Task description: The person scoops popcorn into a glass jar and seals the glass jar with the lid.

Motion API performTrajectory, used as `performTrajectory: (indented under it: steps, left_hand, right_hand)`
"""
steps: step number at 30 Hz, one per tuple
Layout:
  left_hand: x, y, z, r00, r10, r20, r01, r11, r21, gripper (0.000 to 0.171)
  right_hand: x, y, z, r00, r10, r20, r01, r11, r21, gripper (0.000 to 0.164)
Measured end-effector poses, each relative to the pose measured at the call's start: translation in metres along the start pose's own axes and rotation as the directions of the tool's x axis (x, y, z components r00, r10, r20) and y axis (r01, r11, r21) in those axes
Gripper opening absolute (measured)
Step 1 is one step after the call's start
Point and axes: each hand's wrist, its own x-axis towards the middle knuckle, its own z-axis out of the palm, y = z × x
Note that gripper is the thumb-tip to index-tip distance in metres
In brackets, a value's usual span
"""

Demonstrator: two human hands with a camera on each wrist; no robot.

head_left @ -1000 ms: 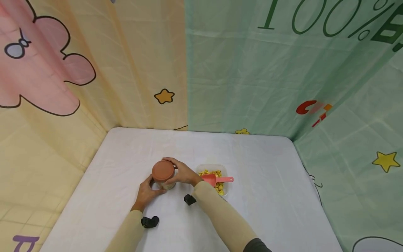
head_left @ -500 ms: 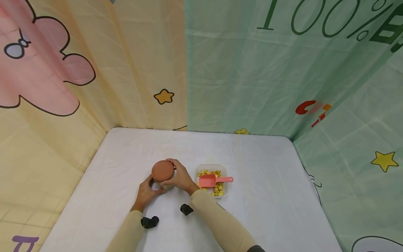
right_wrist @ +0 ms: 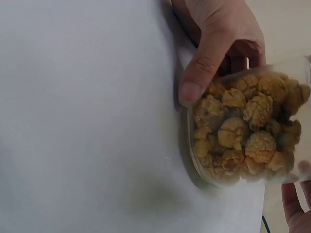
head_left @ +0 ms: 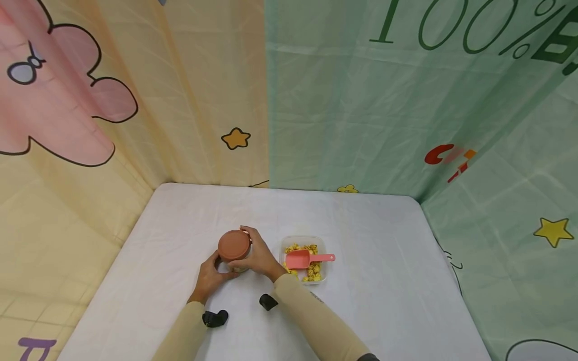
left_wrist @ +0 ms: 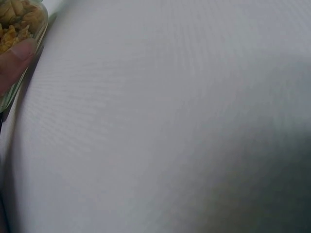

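Observation:
A clear jar (right_wrist: 192, 150) of golden popcorn (right_wrist: 260, 145) stands on the white-covered table, left of the middle in the head view. Its round terracotta-brown lid (head_left: 234, 244) is on top. My left hand (head_left: 209, 277) grips the jar low on its left side, the thumb pressed along the base, as the right wrist view shows up close. From the other side my right hand (head_left: 261, 255) holds the lid's edge, fingers round the back and thumb at the front. Only a corner of the jar and my left thumb (left_wrist: 22, 53) appear in the left wrist view.
Right of the jar sits a clear plastic tub (head_left: 303, 237) with some popcorn in it. A pink scoop (head_left: 298, 259) lies across the tub, its handle sticking out to the right. Printed curtains (head_left: 338, 125) enclose the white table (head_left: 375, 250).
My right hand has shifted its grip around the lid, its wrist and forearm swinging slightly left and towards me. The scoop and tub now show more fully. My left hand stays put.

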Motion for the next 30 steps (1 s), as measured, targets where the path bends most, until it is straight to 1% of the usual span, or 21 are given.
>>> performTrajectory:
  steps: [3,5,8,11,13,16,20,24,27,30]
  left_hand:
    - [0.000,-0.001,0.000,1.000,0.016,-0.011,-0.017,1.000,-0.001,0.090]
    - [0.000,-0.001,0.001,1.000,0.026,-0.018,-0.026,1.000,-0.005,0.090]
    - [0.000,-0.001,0.001,0.999,0.032,-0.015,-0.033,0.999,-0.013,0.090]
    - [0.000,-0.001,0.001,1.000,0.026,-0.007,-0.026,0.999,-0.025,0.091]
    - [0.000,-0.001,0.000,1.000,0.023,0.000,-0.023,0.999,-0.025,0.091]
    - [0.000,-0.001,0.000,1.000,0.022,0.001,-0.022,0.999,-0.035,0.090]
    - [0.000,0.000,0.000,1.000,0.024,-0.005,-0.025,0.999,-0.041,0.088]
    - [-0.001,0.000,0.000,1.000,0.021,-0.008,-0.021,0.999,-0.034,0.087]
    - [-0.001,0.000,0.000,1.000,0.020,-0.011,-0.020,0.999,-0.029,0.086]
    - [-0.002,0.000,0.000,1.000,0.022,-0.011,-0.022,0.999,-0.029,0.086]
  right_hand:
    - [0.006,0.000,-0.008,0.997,-0.028,0.071,0.029,1.000,-0.006,0.099]
    - [0.010,0.000,-0.014,0.991,-0.041,0.127,0.042,0.999,-0.008,0.099]
    - [0.016,0.000,-0.020,0.978,-0.033,0.205,0.038,0.999,-0.023,0.097]
    - [0.020,0.001,-0.023,0.966,-0.019,0.257,0.028,0.999,-0.029,0.094]
    - [0.021,0.002,-0.023,0.963,-0.017,0.268,0.025,0.999,-0.025,0.093]
    - [0.020,0.003,-0.021,0.970,-0.017,0.242,0.018,1.000,-0.001,0.092]
    - [0.016,0.002,-0.016,0.987,-0.026,0.160,0.026,1.000,0.004,0.090]
    - [0.011,0.000,-0.011,0.995,-0.043,0.087,0.046,0.998,-0.032,0.090]
    - [0.009,-0.001,-0.007,0.999,-0.026,0.048,0.029,0.998,-0.063,0.091]
    - [0.006,-0.003,-0.003,1.000,0.014,0.007,-0.014,0.997,-0.078,0.091]
